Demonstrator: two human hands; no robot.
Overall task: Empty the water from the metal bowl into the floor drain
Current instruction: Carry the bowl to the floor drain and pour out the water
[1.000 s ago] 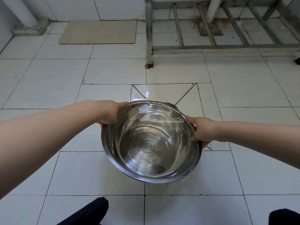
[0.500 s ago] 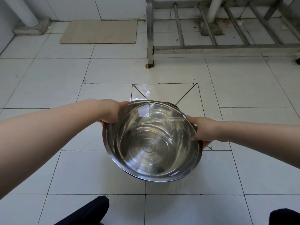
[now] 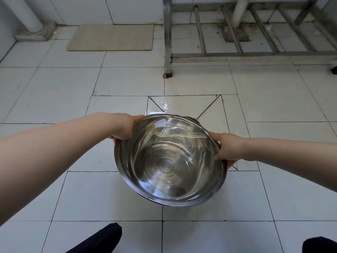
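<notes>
1. We hold one metal bowl in the air over the tiled floor, our left hand closed on its left rim and our right hand closed on its right rim, both arms bare and stretched forward.
2. The bowl sits between the two hands, its open mouth facing up towards us and tipped forward, far rim lower than near rim; neither hand is clearly nearer to it, since both touch it.
3. The relation that matters: the floor drain lies just past the far rim, where the diagonal tile cuts meet. Only a dark edge of it peeks out; the bowl hides the rest.
4. Water still shimmers inside, gathered towards the far side, and a wet patch shines on the tile beyond the rim.
5. We judge the pour part done; tipping further forward should send the remainder towards the drain.
6. Count: one bowl, two hands, one drain, one beige mat and one steel rack frame, both well apart from us.
</notes>
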